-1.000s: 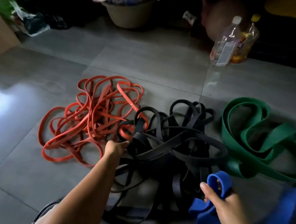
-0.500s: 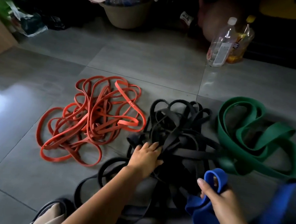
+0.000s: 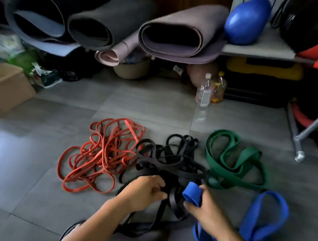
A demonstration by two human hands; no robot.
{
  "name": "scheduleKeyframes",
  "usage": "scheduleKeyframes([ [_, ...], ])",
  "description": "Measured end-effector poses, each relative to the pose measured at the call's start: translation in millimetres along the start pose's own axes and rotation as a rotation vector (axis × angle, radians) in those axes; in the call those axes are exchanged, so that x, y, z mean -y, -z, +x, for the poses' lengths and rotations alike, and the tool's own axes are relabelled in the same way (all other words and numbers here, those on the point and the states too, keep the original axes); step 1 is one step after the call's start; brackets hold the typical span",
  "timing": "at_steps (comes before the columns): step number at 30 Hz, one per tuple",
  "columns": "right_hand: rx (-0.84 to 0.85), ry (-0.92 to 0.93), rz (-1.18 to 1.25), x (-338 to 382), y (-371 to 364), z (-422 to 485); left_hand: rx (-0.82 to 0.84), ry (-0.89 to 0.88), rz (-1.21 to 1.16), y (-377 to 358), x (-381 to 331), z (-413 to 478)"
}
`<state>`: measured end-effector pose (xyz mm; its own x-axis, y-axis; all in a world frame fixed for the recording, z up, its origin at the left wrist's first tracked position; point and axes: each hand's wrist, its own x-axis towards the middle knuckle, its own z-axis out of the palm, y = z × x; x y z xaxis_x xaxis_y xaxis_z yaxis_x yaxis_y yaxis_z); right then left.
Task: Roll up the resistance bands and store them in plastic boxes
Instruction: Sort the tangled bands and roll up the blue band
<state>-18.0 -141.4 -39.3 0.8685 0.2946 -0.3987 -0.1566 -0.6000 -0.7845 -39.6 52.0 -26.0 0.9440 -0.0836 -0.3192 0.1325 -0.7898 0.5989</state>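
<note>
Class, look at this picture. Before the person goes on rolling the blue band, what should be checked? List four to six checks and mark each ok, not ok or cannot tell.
1. Right hand grips the rolled end of the blue band: ok.
2. Left hand free to help roll: not ok, it grips the black bands.
3. Blue band free of the black bands: cannot tell, they meet under the hands.
4. Orange bands lie apart from the blue band: ok.
5. Plastic box within reach: cannot tell, none in view.
</note>
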Motion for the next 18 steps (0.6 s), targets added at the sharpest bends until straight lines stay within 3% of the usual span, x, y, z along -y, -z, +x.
scheduleKeyframes([
  [3, 0.033, 0.043, -0.211, 30, 26, -59, 0.114, -0.035, -0.047, 18, -45, -43],
  [8, -0.004, 0.14, -0.565, 64, 75, -155, 0.11, -0.248, -0.332, 34, -148, -124],
  [11, -0.043, 0.222, -0.704, 84, 95, -182, 0.066, -0.241, -0.467, 38, -173, -145],
  [14, -0.068, 0.341, -0.732, 89, 107, -214, -0.017, -0.18, -0.699, 32, -187, -171],
  [18, -0.092, 0.408, -0.537, 79, 112, -232, -0.005, -0.11, -0.946, 19, -192, -182],
])
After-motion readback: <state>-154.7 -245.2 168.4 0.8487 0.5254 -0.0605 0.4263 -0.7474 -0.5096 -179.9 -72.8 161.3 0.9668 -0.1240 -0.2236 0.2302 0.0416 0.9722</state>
